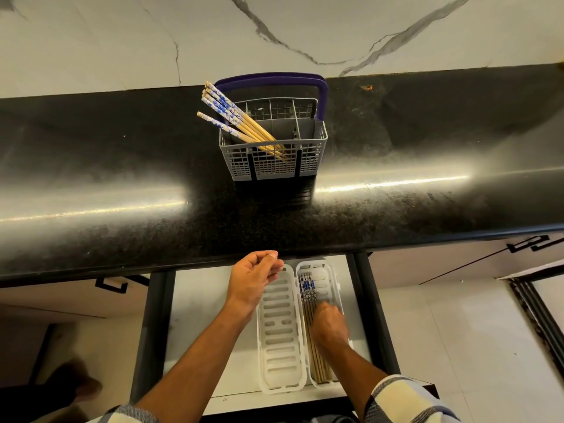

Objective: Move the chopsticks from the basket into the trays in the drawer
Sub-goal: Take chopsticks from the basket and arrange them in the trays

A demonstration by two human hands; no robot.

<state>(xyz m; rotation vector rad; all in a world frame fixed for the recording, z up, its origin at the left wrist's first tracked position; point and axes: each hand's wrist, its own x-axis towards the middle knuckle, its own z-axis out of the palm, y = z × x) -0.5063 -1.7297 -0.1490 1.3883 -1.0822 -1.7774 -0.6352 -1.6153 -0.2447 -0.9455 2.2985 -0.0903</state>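
Note:
A grey cutlery basket [274, 166] with a purple handle stands on the black counter. Several blue-patterned wooden chopsticks [235, 117] lean out of its left compartment. Below it, the open drawer [198, 300] holds two white slotted trays side by side. The left tray [279, 340] has nothing in it. The right tray [328, 279] holds several chopsticks [306, 288] lying lengthwise. My right hand [329, 326] is down in the right tray, its fingers curled onto those chopsticks, fingertips hidden. My left hand [254, 277] hovers over the far end of the left tray, loosely curled and holding nothing.
The black counter [122, 184] overhangs the far end of the drawer. A marble wall [274, 35] rises behind the basket. Cabinet fronts flank the drawer, and pale floor tiles [457, 346] lie to the right.

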